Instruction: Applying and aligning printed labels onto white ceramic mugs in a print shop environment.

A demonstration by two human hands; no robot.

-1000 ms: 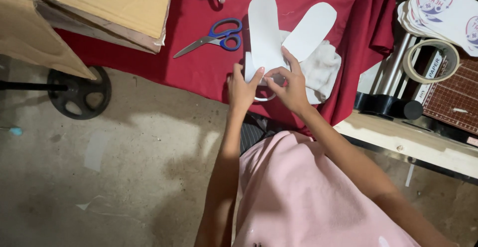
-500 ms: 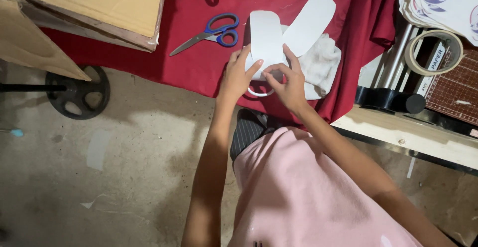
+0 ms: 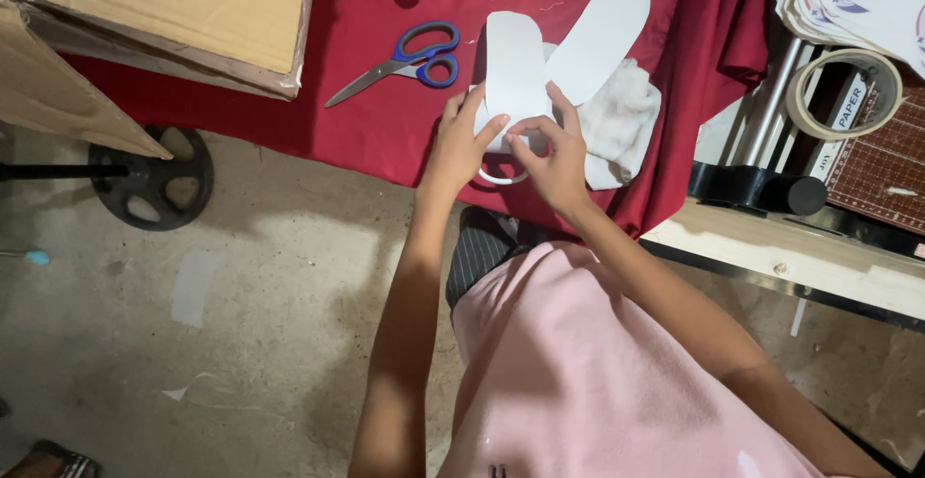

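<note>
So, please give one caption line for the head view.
Both hands, left and right, hold a white oval cutout over a red cloth beside blue-handled scissors.

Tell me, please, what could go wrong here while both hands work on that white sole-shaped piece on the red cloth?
1. The left hand and right hand pinch only the near end of the white piece; its far end is free and might shift.
2. The second white piece touches or overlaps it, so it could get nudged.
3. The scissors lie close to the left hand; a sideways reach might meet the blades.
</note>
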